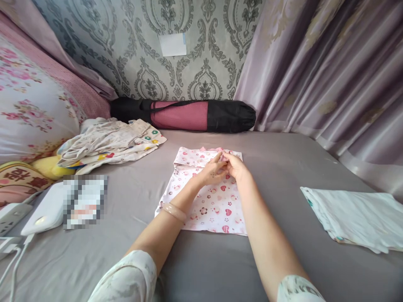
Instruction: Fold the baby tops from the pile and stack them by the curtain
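"Pink-and-white printed cloth (217,214), spread flat on a grey sheet (214,264), in the middle of the frame. Covered in hearts and flowers, folded over into a band along the upper edge, with a pink frill (217,149) peeking out at the top."

"Handled how?"

"With both hands, near the right end of that band. Right hand (234,165): grip apparently pinched on the fabric between thumb and forefinger. Left hand (214,171): reaching across the print, fingers bent toward the other hand's fingertips; cannot tell whether grasping fabric or merely touching."

"And on the arms?"

"Pale bangle (174,212) at the left wrist; pale patterned sleeves (126,279) at the bottom of the frame."

"Further out, to the right?"

"Folded white cloth (355,216) by the right edge of the frame, well apart from the printed one. Above, in the upper right, a mauve curtain (299,63)."

"To the left?"

"Rumpled cream fabric (110,142) near a floral cushion (31,100). Lower down, a white device (47,209) with a cable, just beside a pixelated item (90,199), too obscured to name. Power strip (12,216) at the left edge."

"At the back?"

"Long black-and-pink bag (179,115), lying along the foot of grey patterned wallpaper (126,50); white paper (173,45) on the latter, top centre."
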`<state>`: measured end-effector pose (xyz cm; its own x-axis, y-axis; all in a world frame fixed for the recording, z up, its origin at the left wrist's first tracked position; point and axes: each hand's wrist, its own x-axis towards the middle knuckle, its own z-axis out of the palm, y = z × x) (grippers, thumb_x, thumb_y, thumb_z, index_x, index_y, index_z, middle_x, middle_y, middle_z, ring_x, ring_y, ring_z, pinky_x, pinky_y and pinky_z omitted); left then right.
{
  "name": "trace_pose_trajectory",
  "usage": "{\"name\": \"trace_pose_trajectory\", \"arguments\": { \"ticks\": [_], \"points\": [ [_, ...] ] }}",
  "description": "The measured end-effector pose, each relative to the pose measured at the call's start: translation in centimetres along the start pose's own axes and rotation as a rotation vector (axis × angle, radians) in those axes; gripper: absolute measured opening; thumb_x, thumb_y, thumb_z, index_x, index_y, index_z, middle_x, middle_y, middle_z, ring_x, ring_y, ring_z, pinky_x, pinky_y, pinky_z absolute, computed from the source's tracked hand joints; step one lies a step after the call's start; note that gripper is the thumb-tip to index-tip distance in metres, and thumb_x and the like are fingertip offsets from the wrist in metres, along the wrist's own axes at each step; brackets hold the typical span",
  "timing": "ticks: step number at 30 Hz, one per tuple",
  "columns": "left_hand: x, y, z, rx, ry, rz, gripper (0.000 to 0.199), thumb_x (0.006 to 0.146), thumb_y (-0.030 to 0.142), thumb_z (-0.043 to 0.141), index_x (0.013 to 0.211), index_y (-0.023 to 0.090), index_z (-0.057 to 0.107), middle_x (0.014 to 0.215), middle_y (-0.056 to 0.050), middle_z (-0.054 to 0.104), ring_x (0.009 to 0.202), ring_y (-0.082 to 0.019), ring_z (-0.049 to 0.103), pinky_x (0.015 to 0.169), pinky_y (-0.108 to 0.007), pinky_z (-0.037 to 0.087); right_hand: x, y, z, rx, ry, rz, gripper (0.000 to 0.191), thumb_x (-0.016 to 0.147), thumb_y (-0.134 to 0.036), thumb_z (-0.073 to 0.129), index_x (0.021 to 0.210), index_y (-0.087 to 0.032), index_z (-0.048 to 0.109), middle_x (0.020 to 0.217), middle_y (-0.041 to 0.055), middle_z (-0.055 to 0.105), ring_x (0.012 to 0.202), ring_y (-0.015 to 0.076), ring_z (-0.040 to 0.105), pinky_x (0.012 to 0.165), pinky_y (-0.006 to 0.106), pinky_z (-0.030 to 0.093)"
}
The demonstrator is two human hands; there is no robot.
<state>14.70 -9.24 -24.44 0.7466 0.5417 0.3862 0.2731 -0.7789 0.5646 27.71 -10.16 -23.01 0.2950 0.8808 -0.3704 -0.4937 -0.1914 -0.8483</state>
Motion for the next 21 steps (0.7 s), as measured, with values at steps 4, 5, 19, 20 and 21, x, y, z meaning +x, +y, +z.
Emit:
{"name": "trace_pose_trajectory", "arguments": {
  "ticks": [4,5,19,20,21],
  "points": [
    [0.4,-0.3,-1.2,0.012,0.101,-0.097,0.032,0.083,0.014,0.047,0.106,0.018,0.070,0.137,-0.012,0.055,0.127,-0.026,0.053,0.105,-0.038,0.044,0.4,0.1,0.0,-0.008,0.085,-0.065,0.017,0.080,-0.002,0.058,0.073,-0.018,0.058,0.058,-0.0045,0.059,0.052,0.0107,0.058,0.051,0.022,0.053],
    [0.4,-0.5,-1.8,0.050,0.152,-0.166,0.036,0.082,0.011,0.044,0.107,0.018,0.069,0.133,-0.012,0.058,0.125,-0.025,0.054,0.105,-0.038,0.044,0.5,0.0,0.0,-0.003,0.097,-0.074,0.017,0.080,-0.001,0.057,0.076,-0.018,0.059,0.061,-0.0034,0.062,0.055,0.0113,0.060,0.053,0.023,0.055],
    [-3.3,-5.6,-6.1,0.416,0.048,-0.763,0.055,0.084,0.008,0.036,0.136,0.021,0.043,0.145,-0.014,0.049,0.140,-0.031,0.035,0.109,-0.058,0.027,1.3,-0.7,-3.4,-0.560,0.368,-0.317,0.010,0.082,-0.015,0.055,0.081,-0.016,0.066,0.076,0.0043,0.070,0.071,0.0169,0.067,0.066,0.029,0.056],
    [-3.4,-5.7,-6.1,0.411,0.040,-0.765,0.055,0.085,0.008,0.035,0.137,0.021,0.042,0.148,-0.013,0.046,0.142,-0.031,0.032,0.110,-0.060,0.025,1.2,-0.8,-3.7,-0.699,0.406,-0.350,0.012,0.081,-0.018,0.056,0.082,-0.016,0.067,0.079,0.0060,0.071,0.075,0.0187,0.067,0.068,0.029,0.054],
    [-3.5,-5.7,-6.1,0.409,0.036,-0.769,0.055,0.086,0.008,0.033,0.138,0.021,0.041,0.150,-0.013,0.044,0.143,-0.032,0.030,0.111,-0.060,0.024,1.0,-0.8,-3.9,-0.832,0.443,-0.380,0.014,0.081,-0.021,0.056,0.083,-0.016,0.069,0.082,0.0076,0.072,0.079,0.0206,0.068,0.071,0.031,0.053]
  ]
}}
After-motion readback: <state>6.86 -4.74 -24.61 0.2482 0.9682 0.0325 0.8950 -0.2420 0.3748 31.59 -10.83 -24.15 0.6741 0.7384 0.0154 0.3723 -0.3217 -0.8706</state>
